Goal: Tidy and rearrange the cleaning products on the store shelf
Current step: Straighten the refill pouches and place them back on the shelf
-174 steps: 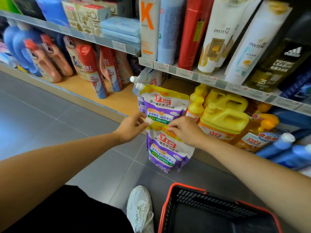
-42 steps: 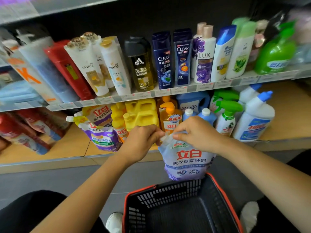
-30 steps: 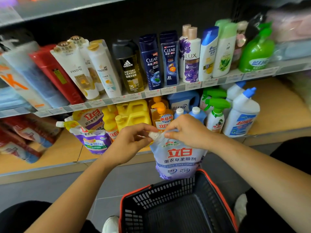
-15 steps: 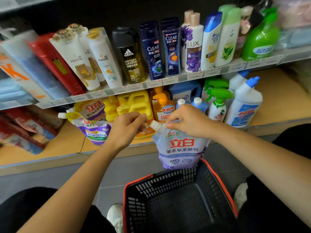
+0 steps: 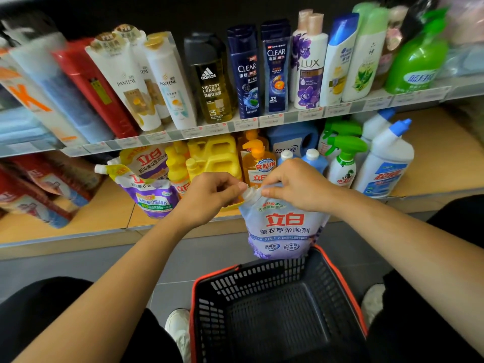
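the upper shelf (image 5: pixel 262 122) carries pantene bottles (image 5: pixel 125 82), an adidas victory league bottle (image 5: pixel 212 86), clear bottles (image 5: pixel 246 74) and a lux bottle (image 5: pixel 309 72). below stands a black basket (image 5: pixel 262 275) with a red rim. over its far edge, in front of the lower shelf (image 5: pixel 104 208), hangs a pale lilac pouch (image 5: pixel 285 229) marked 立白 in red. the right hand (image 5: pixel 296 184) has its grip closed on the pouch top; the left hand (image 5: pixel 209 195) pinches the white cap (image 5: pixel 248 193).
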A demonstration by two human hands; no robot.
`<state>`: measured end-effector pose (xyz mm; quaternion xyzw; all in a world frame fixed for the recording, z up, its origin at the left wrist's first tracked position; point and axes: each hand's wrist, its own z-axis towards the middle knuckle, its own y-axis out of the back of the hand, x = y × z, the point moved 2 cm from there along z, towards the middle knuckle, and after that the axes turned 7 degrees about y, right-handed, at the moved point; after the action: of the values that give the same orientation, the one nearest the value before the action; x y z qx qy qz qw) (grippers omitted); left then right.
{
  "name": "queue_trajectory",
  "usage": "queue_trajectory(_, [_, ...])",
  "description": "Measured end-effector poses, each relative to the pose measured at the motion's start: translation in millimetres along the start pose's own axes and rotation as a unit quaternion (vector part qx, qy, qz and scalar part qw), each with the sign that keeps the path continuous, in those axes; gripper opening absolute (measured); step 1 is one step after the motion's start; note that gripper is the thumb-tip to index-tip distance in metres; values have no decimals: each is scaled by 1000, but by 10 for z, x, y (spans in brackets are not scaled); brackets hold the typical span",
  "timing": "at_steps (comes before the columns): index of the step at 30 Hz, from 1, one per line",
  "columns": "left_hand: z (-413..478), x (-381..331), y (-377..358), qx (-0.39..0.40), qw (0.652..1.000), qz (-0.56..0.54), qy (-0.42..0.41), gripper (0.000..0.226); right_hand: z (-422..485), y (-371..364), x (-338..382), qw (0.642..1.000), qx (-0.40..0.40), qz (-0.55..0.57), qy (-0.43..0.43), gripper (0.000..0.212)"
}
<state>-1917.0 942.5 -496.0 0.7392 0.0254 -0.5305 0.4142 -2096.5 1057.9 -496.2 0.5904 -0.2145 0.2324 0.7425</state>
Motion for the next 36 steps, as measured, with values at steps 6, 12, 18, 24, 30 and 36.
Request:
queue_trajectory(6, [-1, -3, 31, -2, 999, 29, -35, 19, 13, 4, -10, 1000, 0, -4, 2, 13])
queue_trajectory(12, [-36, -50, 44, 40, 996, -44, -66, 49, 7, 7, -14, 1000, 1, -1, 1, 14])
queue_trajectory(18, [-37, -88, 1, -46, 988, -147, -21, 32, -17, 27, -6, 1000, 2, 0, -3, 16])
queue_trajectory(24, [-26, -72, -31, -41, 998, -36, -38, 10, -38, 41, 26, 1000, 1, -7, 14, 16])
queue_trajectory(30, [-49, -84, 7, -23, 996, -87, -19, 29, -57, 42, 16, 1000, -2, -5, 18, 15])
queue_trajectory(36, [-82, -127, 16, -21, 998, -39, -51, 29, -45, 32, 33, 1000, 1, -2, 17, 16])
